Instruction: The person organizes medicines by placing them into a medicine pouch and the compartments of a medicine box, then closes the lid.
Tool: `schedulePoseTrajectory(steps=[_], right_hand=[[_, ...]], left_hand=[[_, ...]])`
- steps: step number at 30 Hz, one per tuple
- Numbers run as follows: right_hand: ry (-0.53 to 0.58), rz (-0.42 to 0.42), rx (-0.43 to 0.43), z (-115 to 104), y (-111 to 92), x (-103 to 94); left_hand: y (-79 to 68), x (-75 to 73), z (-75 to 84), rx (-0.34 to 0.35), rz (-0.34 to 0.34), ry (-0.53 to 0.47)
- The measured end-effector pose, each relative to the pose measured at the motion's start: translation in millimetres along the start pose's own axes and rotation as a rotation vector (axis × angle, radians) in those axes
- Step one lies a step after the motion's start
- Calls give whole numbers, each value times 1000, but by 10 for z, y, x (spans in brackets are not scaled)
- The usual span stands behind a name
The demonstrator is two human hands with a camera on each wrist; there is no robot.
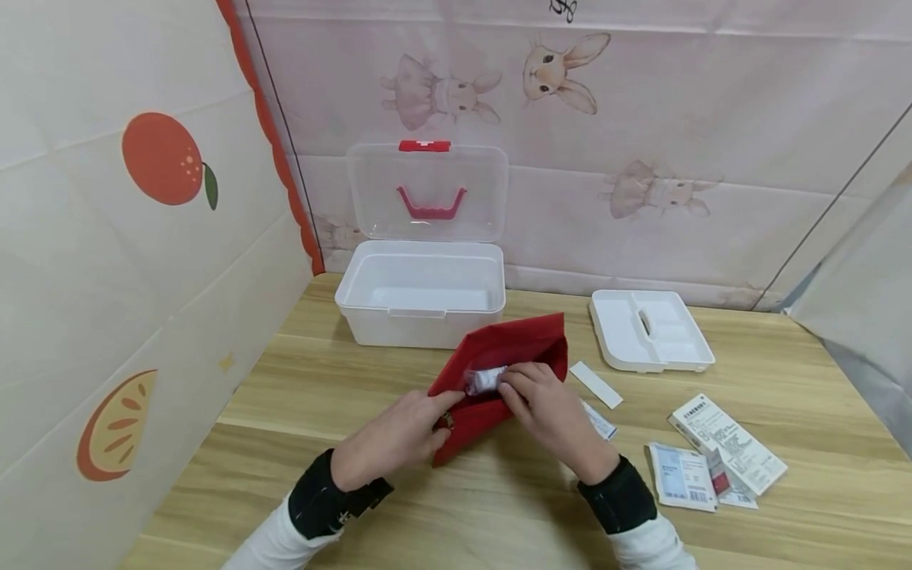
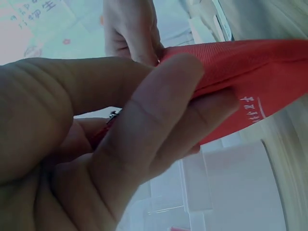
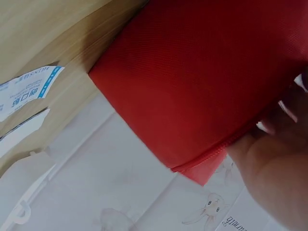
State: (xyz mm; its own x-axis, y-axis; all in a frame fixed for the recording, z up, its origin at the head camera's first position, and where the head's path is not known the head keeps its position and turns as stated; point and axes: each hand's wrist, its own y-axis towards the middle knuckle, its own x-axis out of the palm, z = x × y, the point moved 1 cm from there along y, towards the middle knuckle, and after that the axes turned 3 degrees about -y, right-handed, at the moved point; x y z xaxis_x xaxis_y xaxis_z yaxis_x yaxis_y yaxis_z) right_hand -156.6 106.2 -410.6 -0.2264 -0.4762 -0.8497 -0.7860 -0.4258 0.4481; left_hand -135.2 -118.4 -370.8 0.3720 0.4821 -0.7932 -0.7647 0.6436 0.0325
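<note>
A red zippered fabric pouch (image 1: 466, 431) is held tilted above the table, its mouth spread open. My left hand (image 1: 395, 434) grips the pouch's left edge between thumb and fingers; in the left wrist view white lettering shows on the red cloth (image 2: 260, 98). At the mouth, my right hand (image 1: 554, 408) holds a small white roll in clear wrap (image 1: 485, 381), which looks like a bandage roll. In the right wrist view the pouch (image 3: 192, 86) hides most of the fingers, and the roll cannot be made out there.
Behind the pouch stands a white box (image 1: 420, 324) with its clear lid (image 1: 427, 170) raised. At right lie a white divided tray (image 1: 616, 328), a white strip (image 1: 595, 385), a blue-and-white packet (image 1: 600, 421), a white carton (image 1: 737, 443) and a flat packet (image 1: 680, 475).
</note>
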Motion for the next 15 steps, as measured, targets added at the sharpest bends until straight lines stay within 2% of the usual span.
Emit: schedulePoseTrajectory(steps=[3, 6, 12, 15], right_hand=[[-14, -117, -6, -5, -7, 1], [-46, -190, -29, -2, -19, 1], [-56, -224, -100, 16, -39, 11], [-52, -231, -113, 17, -37, 23]], left_hand=[[-6, 5, -18, -13, -11, -9], [-11, 8, -32, -29, -19, -4], [-21, 5, -31, -58, -26, 47], [-27, 9, -30, -52, -20, 68]])
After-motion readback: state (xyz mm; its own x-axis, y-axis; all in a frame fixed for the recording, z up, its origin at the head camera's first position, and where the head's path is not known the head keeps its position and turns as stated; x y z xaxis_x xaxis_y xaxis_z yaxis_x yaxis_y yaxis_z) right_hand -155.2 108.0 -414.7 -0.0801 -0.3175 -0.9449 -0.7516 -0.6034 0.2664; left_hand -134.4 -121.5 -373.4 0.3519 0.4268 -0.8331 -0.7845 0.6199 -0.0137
